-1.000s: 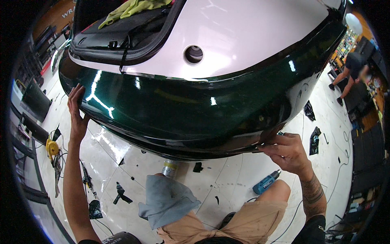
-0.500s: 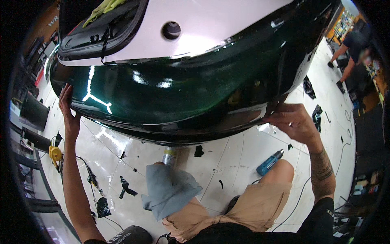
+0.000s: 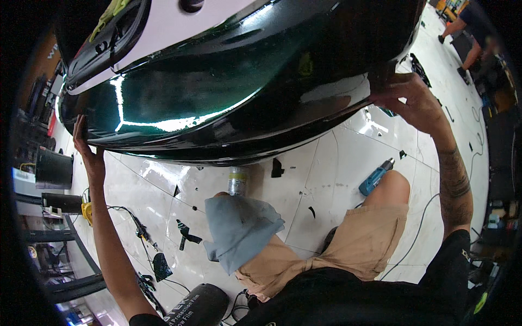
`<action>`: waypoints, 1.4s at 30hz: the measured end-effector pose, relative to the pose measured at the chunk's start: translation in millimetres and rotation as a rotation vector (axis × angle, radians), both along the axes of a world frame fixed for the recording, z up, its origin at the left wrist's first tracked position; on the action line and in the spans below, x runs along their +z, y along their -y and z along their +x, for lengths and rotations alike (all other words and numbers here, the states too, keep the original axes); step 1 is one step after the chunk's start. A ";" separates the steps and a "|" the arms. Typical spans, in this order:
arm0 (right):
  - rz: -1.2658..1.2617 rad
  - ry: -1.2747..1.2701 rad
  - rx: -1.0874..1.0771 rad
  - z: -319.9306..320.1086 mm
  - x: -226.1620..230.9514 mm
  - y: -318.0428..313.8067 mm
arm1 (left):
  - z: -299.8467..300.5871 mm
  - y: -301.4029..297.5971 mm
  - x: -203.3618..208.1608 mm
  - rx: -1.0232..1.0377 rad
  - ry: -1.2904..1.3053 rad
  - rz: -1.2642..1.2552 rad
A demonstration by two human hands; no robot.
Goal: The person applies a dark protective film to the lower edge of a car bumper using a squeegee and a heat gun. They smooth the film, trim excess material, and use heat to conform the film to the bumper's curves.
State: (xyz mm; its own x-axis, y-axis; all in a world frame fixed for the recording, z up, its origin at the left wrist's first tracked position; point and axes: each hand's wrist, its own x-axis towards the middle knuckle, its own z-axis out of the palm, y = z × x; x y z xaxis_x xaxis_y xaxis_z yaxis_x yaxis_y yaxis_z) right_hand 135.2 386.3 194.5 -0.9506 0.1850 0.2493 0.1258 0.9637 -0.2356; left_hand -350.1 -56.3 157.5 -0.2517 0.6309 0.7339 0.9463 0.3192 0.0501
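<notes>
A large glossy dark green car bumper (image 3: 185, 106) curves across the upper part of the view, beneath a pale pinkish-white body panel (image 3: 168, 24). My left hand (image 3: 88, 146) rests against its lower left end, fingers stretched up along the surface and thumb near the bottom edge. At the right, my right hand (image 3: 412, 103) has its fingers closed at the bumper's lower edge, with the fingertips partly in shadow. A grey-blue cloth (image 3: 242, 231) lies over my left knee. Just under the bumper stands a clear bottle or can (image 3: 237, 182) with a yellowish band.
A blue heat gun (image 3: 376, 176) lies beside my right knee. Black film scraps (image 3: 187, 234), cables and a corded tool (image 3: 142, 232) are scattered on the white tiled floor. A black cylinder (image 3: 198, 307) sits near my left hip. Another person (image 3: 473, 32) is at the far right.
The view has shifted, so the bumper appears higher and more tilted. My right hand appears higher, still at the lower edge; my left hand stays at the left end.
</notes>
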 end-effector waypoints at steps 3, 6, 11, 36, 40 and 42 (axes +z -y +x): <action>0.024 -0.085 -0.053 6.0 -5.7 2.3 | -4.8 4.1 -1.2 -0.032 0.183 0.045; -0.165 -0.028 -0.031 1.0 -2.5 -7.2 | -10.7 6.3 -1.8 -0.034 0.184 0.044; -0.184 -0.006 -0.052 5.3 4.3 -8.6 | -14.2 9.2 -2.0 0.016 -0.027 -0.014; -0.131 0.029 -0.187 24.1 6.5 -59.0 | -9.1 2.7 -3.4 0.036 -0.045 -0.009; -0.117 0.072 -0.167 24.6 9.3 -75.0 | -13.4 3.4 -4.3 0.009 -0.050 -0.016; -0.089 0.069 -0.115 24.5 11.3 -77.2 | -13.9 3.3 -5.2 0.007 -0.050 -0.012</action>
State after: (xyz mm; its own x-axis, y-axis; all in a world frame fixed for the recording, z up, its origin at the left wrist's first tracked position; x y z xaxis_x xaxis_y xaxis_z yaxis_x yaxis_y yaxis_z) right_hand 159.7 463.5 205.8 -0.9362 0.3119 0.1621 0.2528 0.9178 -0.3062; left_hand -364.0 -59.6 152.3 -0.2195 0.6378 0.7383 0.9453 0.3262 -0.0007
